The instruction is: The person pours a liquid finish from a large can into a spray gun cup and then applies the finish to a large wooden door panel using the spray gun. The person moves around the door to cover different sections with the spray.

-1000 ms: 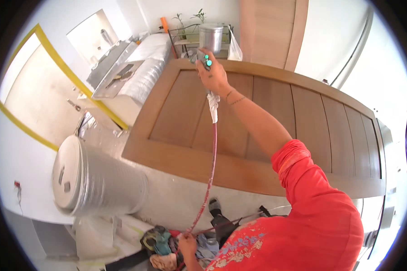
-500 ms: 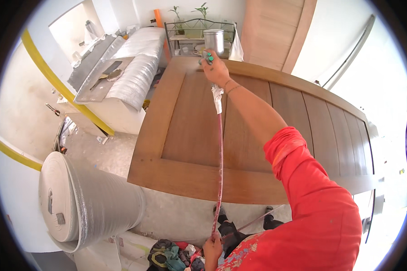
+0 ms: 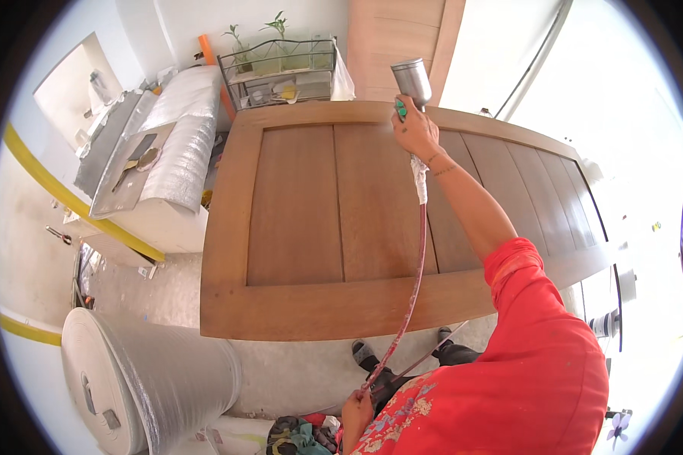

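Note:
My right hand [image 3: 416,130] is wrapped round the grip of a paint spray gun. Its silver cup [image 3: 411,80] stands on top, tilted, over the far edge of a brown wooden panelled door [image 3: 296,205] that lies flat before me. From the gun's base, bound in white wrapping [image 3: 420,179], a reddish paint-stained hose [image 3: 413,292] runs down toward me. My left hand [image 3: 357,413], low by my body, is closed round that hose. The gun's nozzle is hidden by my hand.
A big roll of foam sheeting [image 3: 159,383] stands at lower left. Behind it, a silver-wrapped bundle [image 3: 182,144] lies on a ledge. A metal rack with plants [image 3: 281,72] is at the back. Bunched cloths [image 3: 300,436] lie near my left hand; another wooden panel [image 3: 402,38] leans at the back.
My right hand has moved the spray gun rightward along the door's far side, and its cup now tilts. The hose swung right with it; my left hand still holds the hose.

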Action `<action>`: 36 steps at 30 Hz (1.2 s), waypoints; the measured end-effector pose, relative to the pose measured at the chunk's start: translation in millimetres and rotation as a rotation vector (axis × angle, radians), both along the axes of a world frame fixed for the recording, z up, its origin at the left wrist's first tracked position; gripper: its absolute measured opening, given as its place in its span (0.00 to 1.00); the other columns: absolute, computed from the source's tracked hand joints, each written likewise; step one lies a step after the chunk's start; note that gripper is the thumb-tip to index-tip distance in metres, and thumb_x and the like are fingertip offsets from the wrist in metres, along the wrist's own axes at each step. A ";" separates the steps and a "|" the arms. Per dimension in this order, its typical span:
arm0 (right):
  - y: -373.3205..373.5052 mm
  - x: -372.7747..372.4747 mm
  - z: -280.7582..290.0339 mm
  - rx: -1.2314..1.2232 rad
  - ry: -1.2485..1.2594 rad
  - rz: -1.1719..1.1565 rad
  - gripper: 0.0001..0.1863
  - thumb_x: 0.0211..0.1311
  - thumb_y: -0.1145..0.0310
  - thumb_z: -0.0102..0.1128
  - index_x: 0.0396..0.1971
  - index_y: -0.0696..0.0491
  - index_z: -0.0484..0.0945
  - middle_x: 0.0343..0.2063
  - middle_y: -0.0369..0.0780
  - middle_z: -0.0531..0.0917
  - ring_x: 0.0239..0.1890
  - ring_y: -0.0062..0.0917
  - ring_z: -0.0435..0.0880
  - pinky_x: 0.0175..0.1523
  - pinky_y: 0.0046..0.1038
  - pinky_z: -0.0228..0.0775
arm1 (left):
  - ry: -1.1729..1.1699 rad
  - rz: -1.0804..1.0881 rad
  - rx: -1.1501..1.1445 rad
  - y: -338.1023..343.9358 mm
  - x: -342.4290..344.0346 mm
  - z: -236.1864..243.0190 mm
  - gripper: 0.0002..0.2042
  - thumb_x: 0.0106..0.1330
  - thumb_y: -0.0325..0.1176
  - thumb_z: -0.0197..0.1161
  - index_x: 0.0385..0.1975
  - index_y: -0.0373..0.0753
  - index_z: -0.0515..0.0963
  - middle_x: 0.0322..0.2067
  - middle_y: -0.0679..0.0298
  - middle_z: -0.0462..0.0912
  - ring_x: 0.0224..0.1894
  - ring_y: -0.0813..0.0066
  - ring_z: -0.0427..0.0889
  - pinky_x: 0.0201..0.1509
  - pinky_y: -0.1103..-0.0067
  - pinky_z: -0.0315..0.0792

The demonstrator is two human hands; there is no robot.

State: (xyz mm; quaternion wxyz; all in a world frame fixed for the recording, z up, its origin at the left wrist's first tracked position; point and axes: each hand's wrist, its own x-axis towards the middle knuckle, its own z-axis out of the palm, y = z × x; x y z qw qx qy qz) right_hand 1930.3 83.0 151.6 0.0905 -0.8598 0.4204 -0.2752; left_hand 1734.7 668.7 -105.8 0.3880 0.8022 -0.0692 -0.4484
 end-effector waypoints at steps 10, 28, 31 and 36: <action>28.9 65.7 -12.2 0.140 -0.115 0.149 0.26 0.71 0.54 0.56 0.66 0.39 0.68 0.46 0.51 0.88 0.52 0.51 0.85 0.57 0.47 0.75 | -0.019 -0.051 0.043 3.2 3.9 8.9 0.24 0.75 0.51 0.54 0.34 0.33 0.83 0.28 0.43 0.85 0.37 0.41 0.87 0.42 0.60 0.76; 5.4 32.2 -4.2 0.374 -0.335 0.380 0.27 0.70 0.51 0.57 0.67 0.39 0.70 0.48 0.47 0.88 0.55 0.49 0.84 0.60 0.45 0.74 | -0.062 -0.114 0.143 -21.5 -58.0 12.8 0.22 0.74 0.50 0.55 0.37 0.35 0.85 0.32 0.43 0.87 0.41 0.38 0.87 0.46 0.56 0.78; -37.4 -39.6 -9.6 0.340 -0.353 0.326 0.27 0.70 0.51 0.57 0.66 0.39 0.70 0.48 0.47 0.88 0.54 0.49 0.84 0.59 0.45 0.75 | -0.161 -0.201 0.152 -37.8 -77.0 15.2 0.20 0.74 0.50 0.56 0.37 0.37 0.83 0.32 0.41 0.86 0.41 0.35 0.85 0.45 0.53 0.77; -115.1 -166.2 -8.3 0.330 -0.314 0.176 0.26 0.70 0.52 0.57 0.66 0.38 0.70 0.48 0.47 0.88 0.55 0.49 0.84 0.60 0.45 0.74 | -0.255 -0.269 0.134 -81.2 -120.4 23.7 0.20 0.74 0.50 0.57 0.35 0.38 0.81 0.30 0.41 0.84 0.39 0.33 0.84 0.42 0.51 0.76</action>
